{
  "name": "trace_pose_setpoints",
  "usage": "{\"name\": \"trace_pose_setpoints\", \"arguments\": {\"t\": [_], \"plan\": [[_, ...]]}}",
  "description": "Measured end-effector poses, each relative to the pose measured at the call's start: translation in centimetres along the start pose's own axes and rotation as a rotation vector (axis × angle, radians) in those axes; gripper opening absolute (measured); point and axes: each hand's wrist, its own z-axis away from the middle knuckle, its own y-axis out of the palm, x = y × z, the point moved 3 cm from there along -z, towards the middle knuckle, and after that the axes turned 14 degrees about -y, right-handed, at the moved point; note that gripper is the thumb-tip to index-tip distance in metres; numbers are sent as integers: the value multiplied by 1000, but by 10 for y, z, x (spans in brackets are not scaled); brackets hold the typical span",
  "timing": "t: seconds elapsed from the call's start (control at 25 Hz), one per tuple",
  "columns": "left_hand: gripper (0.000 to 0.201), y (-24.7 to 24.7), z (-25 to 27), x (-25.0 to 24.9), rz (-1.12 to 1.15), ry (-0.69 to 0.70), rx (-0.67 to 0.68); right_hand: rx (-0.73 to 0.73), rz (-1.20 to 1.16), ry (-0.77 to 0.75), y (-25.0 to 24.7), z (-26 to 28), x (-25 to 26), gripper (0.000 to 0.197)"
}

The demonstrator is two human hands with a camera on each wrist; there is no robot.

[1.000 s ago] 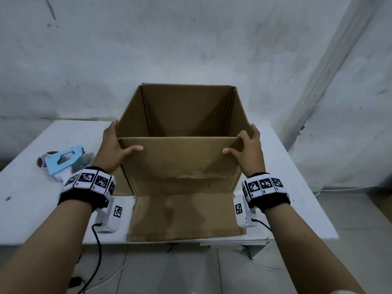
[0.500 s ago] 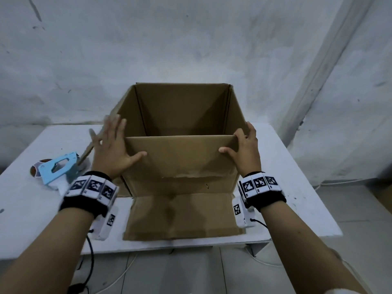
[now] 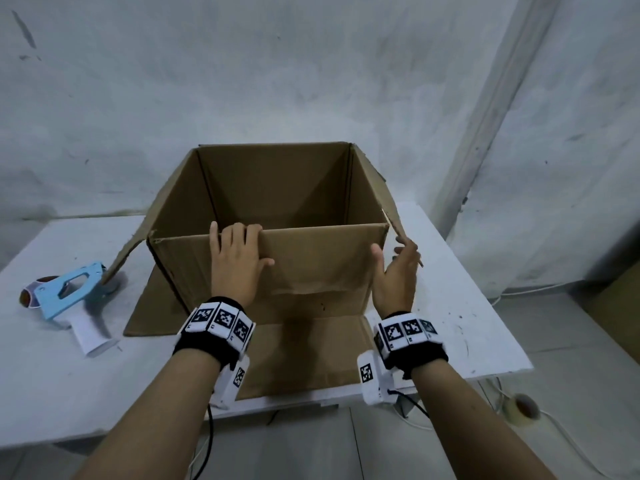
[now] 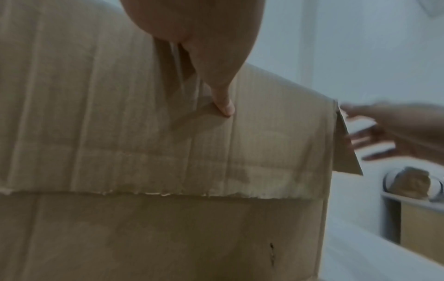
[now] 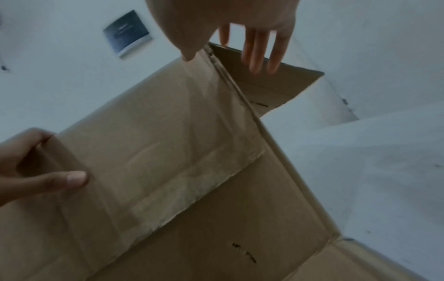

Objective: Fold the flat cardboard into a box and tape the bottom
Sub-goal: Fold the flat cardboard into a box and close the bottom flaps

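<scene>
A blue-and-white tape dispenser (image 3: 71, 299) lay on its side at the left of the white counter (image 3: 48, 375), just beside the lower tip of the left flap (image 3: 138, 244) of an open cardboard box (image 3: 277, 188) that stood at the middle of the counter, its opening facing up. That flap slanted outward and down from the box's left wall. The person's left hand (image 3: 235, 261) lay against the near wall of the box, the fingers (image 3: 239, 232) hooked over the top edge and the thumb spread to the side on the outer face; the left wrist view showed the thumb pressed to the cardboard. A near flap (image 3: 304, 355) lay flat on the counter toward the person, between the two wrists. The right hand (image 3: 396, 271) stood at the box's near right corner, fingers (image 5: 254, 57) straight and slightly apart, the palm turned toward the box; they sat right at the edge of the slanting right flap (image 3: 375, 188), though whether they touched it could not be told. At far right, below the counter's edge, a roll of tape (image 3: 524, 408) lay on the floor among white cables.
</scene>
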Motion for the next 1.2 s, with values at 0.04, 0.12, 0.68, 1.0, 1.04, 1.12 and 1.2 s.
{"name": "trace_pose_setpoints", "arguments": {"t": [0.04, 0.12, 0.68, 1.0, 1.04, 1.12, 1.2], "plan": [[51, 0, 1, 0, -3, -2, 4, 10, -103, 71, -1, -2, -5, 55], [52, -1, 3, 2, 2, -5, 3, -38, -235, 91, -7, -15, -4, 58], [58, 2, 7, 3, 3, -3, 12, 569, 359, -601, 34, -42, 64, 44], [69, -5, 35, 56, 583, -530, -178, 617, 437, -670, 33, -44, 46, 72], [66, -11, 37, 66, 757, -773, -180, 603, 430, -674, 34, -44, 46, 71], [60, -18, 23, 81, 1014, -1116, -83, 562, 416, -684, 35, -43, 47, 67], [57, -27, -4, 96, 1178, -1109, -108, 522, 406, -685, 35, -43, 48, 65]]}}
